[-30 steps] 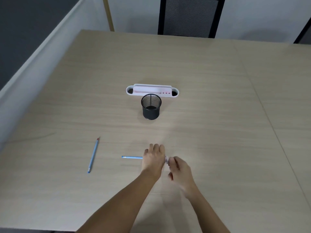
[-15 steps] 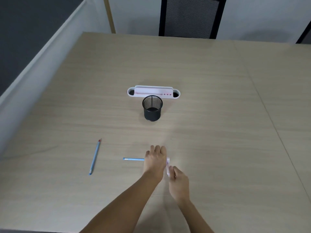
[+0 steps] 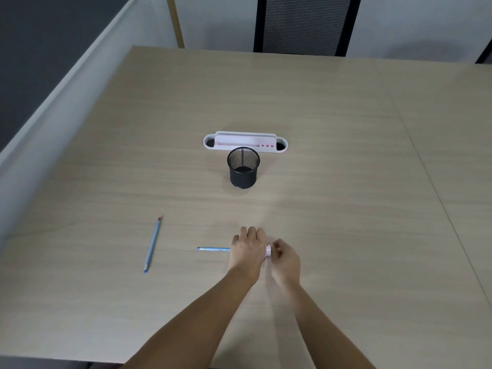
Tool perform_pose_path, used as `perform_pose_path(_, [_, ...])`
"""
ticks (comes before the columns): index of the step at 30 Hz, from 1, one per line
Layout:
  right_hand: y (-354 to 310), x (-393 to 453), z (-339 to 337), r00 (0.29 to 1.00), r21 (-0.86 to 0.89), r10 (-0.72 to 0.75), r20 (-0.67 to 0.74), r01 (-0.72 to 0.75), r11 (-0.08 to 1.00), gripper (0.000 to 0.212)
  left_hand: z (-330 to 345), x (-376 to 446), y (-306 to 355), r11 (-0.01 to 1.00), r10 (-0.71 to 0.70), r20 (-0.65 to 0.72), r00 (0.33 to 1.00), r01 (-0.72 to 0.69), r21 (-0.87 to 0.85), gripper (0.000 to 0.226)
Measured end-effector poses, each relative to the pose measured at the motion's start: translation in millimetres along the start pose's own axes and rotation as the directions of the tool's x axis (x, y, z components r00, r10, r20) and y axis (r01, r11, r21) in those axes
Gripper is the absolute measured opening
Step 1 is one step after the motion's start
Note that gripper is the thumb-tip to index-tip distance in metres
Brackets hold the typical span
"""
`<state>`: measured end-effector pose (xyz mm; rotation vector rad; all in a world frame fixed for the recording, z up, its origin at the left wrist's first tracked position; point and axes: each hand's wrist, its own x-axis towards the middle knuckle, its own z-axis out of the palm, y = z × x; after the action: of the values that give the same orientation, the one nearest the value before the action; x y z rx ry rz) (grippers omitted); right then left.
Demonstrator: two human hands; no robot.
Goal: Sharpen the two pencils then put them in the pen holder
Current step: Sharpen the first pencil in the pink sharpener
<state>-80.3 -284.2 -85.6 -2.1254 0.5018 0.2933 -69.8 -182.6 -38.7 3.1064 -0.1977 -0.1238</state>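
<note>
The left hand [image 3: 246, 251] is gripping a blue pencil [image 3: 213, 249] whose free end is projecting leftward above the counter [image 3: 346, 209], while the right hand [image 3: 286, 259] is closing around a small pink sharpener [image 3: 268, 250] at the pencil's hidden tip. For a clean point, the pencil should be kept in line with the sharpener bore, pressed in lightly and turned evenly, since side load is likely to snap the lead. The second pencil [image 3: 152, 245] is lying well to the left, and the black mesh pen holder [image 3: 243, 168] is standing upright further back, just in front of a white desk organiser [image 3: 245, 141]. Compared with half a second earlier, the right hand is sitting higher and more rotated, with the sharpener more exposed between the hands.
</note>
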Motion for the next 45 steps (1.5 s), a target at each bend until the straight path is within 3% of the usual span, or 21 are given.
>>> perform_pose_path(3, [13.9,-38.0,1.7,0.999,0.049,-0.038,-0.019,0.039,0.998,0.034,0.6,0.9,0.3,1.000,-0.013,0.052,0.999,0.012,0.008,0.047])
perform_pose_path(6, [0.2,-55.0,-19.7,0.994,0.093,-0.093,0.050,0.088,0.992,0.043,6.1,2.6,-0.9,1.000,-0.003,0.090,0.996,0.003,-0.007,0.056])
perform_pose_path(10, [-29.1,-32.4,-43.7,0.979,0.233,-0.133,0.151,0.096,0.968,0.041,7.3,2.6,-0.6,0.999,0.048,0.061,0.997,-0.048,-0.005,0.045])
perform_pose_path(13, [-37.1,4.7,-31.2,0.993,0.129,-0.106,0.051,0.098,0.987,0.040,2.6,2.4,-0.8,0.999,0.040,0.023,0.999,-0.040,0.008,0.043])
perform_pose_path(17, [-25.2,23.3,-11.3,0.996,0.080,0.073,0.045,-0.076,0.994,0.016,4.9,1.8,-1.3,1.000,0.003,0.060,0.998,-0.003,0.008,0.061])
perform_pose_path(20, [-7.9,-3.7,-5.5,0.998,-0.035,0.047,0.048,-0.046,0.998,0.029,2.9,2.0,0.4,1.000,-0.019,0.057,0.998,0.018,0.009,0.054])
perform_pose_path(24, [-0.6,-49.9,-13.5,0.998,-0.029,-0.033,0.048,0.035,0.999,0.042,-0.4,2.6,1.3,1.000,-0.006,0.037,0.999,0.005,0.024,0.032])
perform_pose_path(28, [-23.8,-46.2,-43.4,0.978,0.055,-0.082,0.193,0.073,0.996,0.043,6.2,3.5,0.7,0.999,0.033,0.065,0.997,-0.033,0.004,0.039])
perform_pose_path(33, [-45.0,12.6,-33.7,0.995,0.035,-0.037,0.090,0.034,0.999,0.040,3.2,3.4,0.7,1.000,0.021,0.017,1.000,-0.021,0.015,0.041])
perform_pose_path(37, [-32.1,25.5,-14.8,0.991,-0.031,0.097,0.088,-0.094,0.995,0.014,1.4,2.0,1.9,1.000,-0.006,0.002,1.000,0.006,0.023,0.043])
perform_pose_path(40, [-11.6,-4.7,-8.5,0.995,-0.096,0.070,0.065,-0.064,0.993,0.028,-0.5,2.0,3.2,0.999,-0.011,-0.007,1.000,0.011,0.032,0.034])
perform_pose_path(45, [-2.4,-49.5,-23.6,0.991,-0.021,-0.040,0.124,0.043,0.999,0.039,5.4,3.3,2.0,1.000,-0.026,0.063,0.998,0.025,0.015,0.050])
